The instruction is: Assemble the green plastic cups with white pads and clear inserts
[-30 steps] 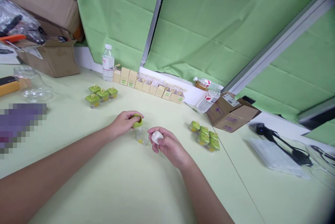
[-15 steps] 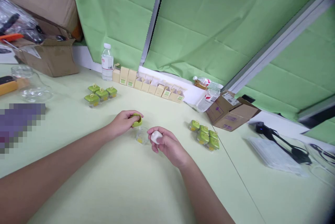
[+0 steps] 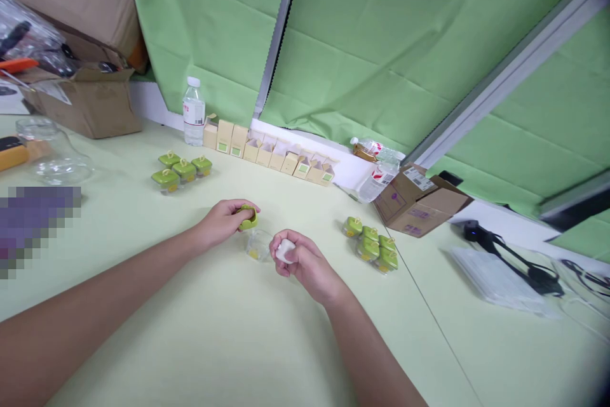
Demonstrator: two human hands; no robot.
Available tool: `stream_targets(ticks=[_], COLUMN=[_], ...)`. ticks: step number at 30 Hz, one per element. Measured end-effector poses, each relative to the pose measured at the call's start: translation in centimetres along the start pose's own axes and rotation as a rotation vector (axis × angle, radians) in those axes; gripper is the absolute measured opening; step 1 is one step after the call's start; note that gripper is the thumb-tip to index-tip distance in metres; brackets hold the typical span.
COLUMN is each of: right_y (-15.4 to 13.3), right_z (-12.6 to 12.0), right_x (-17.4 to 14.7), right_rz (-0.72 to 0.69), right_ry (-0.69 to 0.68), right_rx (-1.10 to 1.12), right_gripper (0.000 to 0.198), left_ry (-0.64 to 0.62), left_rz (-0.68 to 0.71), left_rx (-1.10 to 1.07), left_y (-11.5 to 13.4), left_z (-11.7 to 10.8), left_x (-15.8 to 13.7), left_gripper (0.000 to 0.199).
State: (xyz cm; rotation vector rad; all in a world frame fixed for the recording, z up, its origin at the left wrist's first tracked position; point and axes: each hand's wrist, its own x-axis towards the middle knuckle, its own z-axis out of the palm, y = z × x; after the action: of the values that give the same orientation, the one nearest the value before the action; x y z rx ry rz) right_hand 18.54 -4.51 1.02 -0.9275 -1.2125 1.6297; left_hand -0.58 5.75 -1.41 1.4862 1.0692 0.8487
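My left hand (image 3: 227, 221) is closed on a green lid (image 3: 248, 220), tilted so that its hollow underside shows. Just below and to the right of the lid, a small clear container (image 3: 258, 246) with a yellow label stands uncovered on the table (image 3: 200, 331). Close to that container's right side, my right hand (image 3: 305, 264) grips a small white lump (image 3: 285, 251) between thumb and fingers. What the lump is made of I cannot make out.
Green-lidded clear containers stand in two groups, one at left (image 3: 184, 169), one at right (image 3: 369, 247). Small cardboard boxes (image 3: 265, 152) line the wall beside a water bottle (image 3: 194, 112). A glass vessel (image 3: 61, 159) is far left; an open carton (image 3: 414, 200) and headphones (image 3: 515, 261) are right.
The fingers of my right hand have curled tighter around the white lump. My left hand keeps its hold on the lid, and the view has shifted very slightly.
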Motion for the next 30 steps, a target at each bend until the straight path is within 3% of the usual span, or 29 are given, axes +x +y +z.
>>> stream_targets(ticks=[19, 30], right_y=[-1.2, -1.4], right_z=[2.1, 2.1], right_x=[-1.3, -1.2], right_rz=[-0.097, -0.068], right_ry=[-0.06, -0.101], right_rx=[-0.037, 0.056], right_gripper=[0.015, 0.036], left_ry=[-0.002, -0.015], left_rz=[-0.003, 0.028], left_rx=[0.013, 0.025], left_y=[0.5, 0.1], left_z=[-0.1, -0.2], left_x=[-0.3, -0.1], left_gripper=[0.031, 0.034])
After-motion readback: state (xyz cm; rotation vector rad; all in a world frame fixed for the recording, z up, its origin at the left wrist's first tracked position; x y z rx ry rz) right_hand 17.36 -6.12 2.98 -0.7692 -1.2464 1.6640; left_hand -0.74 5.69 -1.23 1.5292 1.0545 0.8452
